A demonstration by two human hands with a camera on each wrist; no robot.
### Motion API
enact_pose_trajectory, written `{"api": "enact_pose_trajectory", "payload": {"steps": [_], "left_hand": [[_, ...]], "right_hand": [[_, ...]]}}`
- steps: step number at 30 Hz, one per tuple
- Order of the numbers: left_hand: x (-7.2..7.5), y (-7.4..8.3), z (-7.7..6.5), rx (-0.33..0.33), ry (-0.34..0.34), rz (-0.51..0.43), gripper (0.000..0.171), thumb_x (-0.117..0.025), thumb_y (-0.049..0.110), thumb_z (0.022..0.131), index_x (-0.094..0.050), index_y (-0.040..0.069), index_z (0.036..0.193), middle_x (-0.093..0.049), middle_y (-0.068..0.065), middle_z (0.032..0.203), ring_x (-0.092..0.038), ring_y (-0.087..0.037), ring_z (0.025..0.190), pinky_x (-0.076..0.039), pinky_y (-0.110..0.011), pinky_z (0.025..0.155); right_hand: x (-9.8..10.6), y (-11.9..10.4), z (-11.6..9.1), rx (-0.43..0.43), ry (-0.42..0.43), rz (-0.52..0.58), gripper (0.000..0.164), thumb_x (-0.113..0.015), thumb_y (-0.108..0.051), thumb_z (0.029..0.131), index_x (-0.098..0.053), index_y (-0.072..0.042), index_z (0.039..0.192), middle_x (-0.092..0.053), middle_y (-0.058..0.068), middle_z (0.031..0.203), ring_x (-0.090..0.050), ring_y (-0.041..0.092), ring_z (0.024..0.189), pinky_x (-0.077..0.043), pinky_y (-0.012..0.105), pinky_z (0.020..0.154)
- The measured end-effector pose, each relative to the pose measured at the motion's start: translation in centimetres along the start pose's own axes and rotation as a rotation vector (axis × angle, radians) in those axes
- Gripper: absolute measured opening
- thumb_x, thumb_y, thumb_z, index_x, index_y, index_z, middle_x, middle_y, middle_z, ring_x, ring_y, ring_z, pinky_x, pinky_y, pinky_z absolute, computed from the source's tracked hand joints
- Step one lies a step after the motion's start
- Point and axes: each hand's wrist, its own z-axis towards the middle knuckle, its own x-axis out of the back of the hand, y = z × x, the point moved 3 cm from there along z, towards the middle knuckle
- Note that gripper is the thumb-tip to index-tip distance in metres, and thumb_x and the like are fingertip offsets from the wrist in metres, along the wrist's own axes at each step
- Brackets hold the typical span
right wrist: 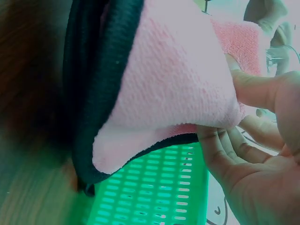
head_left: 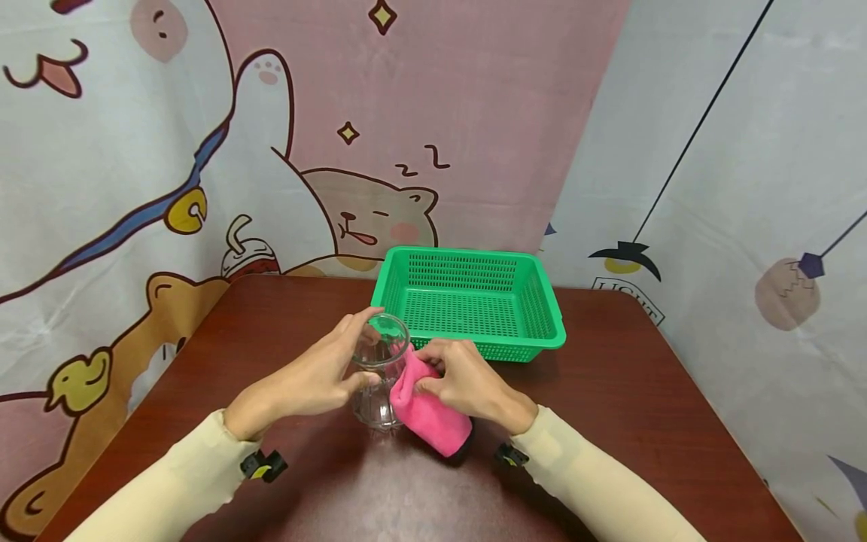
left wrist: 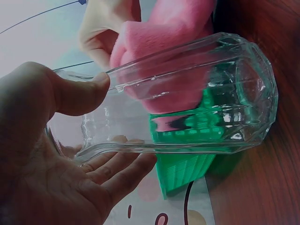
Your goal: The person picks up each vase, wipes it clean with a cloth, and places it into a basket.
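Before the basket: left hand grips jar between thumb and fingers; right hand pinches cloth. Best: steady jar, light pressure.

I wear long, cream-coloured sleeves, the left sleeve and the right sleeve alike in plain, pale cloth that fits fairly close along my forearms, creases softly near the cuffs and ends at my wrists, leaving my left hand and my right hand bare. At my left cuff sits a small, blocky black device with a yellow patch on it, and at my right cuff a similar little black unit shows a touch of yellow, its finer details too small to make out.
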Motion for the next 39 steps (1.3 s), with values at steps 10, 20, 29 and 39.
{"api": "enact_pose_trajectory", "payload": {"steps": [10, 20, 29, 39], "left_hand": [[0.0, 0.1, 0.0, -0.004, 0.002, 0.007, 0.102, -0.083, 0.022, 0.094, -0.016, 0.019, 0.170, -0.056, -0.010, 0.139, -0.065, -0.020, 0.124, -0.056, -0.046, 0.105], [0.1, 0.2, -0.1, -0.009, -0.004, 0.002, 0.101, -0.084, 0.021, 0.094, -0.017, 0.019, 0.170, -0.055, -0.006, 0.140, -0.065, -0.019, 0.125, -0.056, -0.045, 0.105], [0.1, 0.1, -0.1, -0.019, -0.002, 0.006, 0.101, -0.084, 0.021, 0.093, -0.018, 0.017, 0.169, -0.054, -0.004, 0.138, -0.068, -0.021, 0.123, -0.056, -0.044, 0.106], [0.1, 0.1, -0.1, -0.014, -0.020, -0.006, 0.103, -0.085, 0.024, 0.093, -0.017, 0.019, 0.170, -0.053, -0.002, 0.139, -0.066, -0.021, 0.126, -0.057, -0.043, 0.105]], "right_hand": [[0.8, -0.8, 0.5, 0.017, 0.042, 0.097, 0.024, -0.087, -0.009, 0.088, -0.082, -0.017, 0.110, -0.073, -0.012, 0.095, -0.071, 0.002, 0.081, -0.061, 0.023, 0.071], [1.6, -1.3, 0.9, -0.001, 0.099, 0.239, 0.028, -0.084, -0.004, 0.090, -0.081, -0.011, 0.117, -0.076, -0.004, 0.105, -0.075, 0.008, 0.089, -0.065, 0.029, 0.081], [2.6, -1.4, 0.8, -0.003, 0.142, 0.289, 0.031, -0.085, -0.003, 0.090, -0.080, -0.014, 0.119, -0.077, -0.004, 0.109, -0.075, 0.011, 0.092, -0.065, 0.029, 0.086], [3.2, -1.4, 0.7, -0.007, 0.174, 0.294, 0.033, -0.085, -0.005, 0.090, -0.081, -0.017, 0.120, -0.078, -0.006, 0.111, -0.075, 0.011, 0.093, -0.065, 0.034, 0.087]]}}
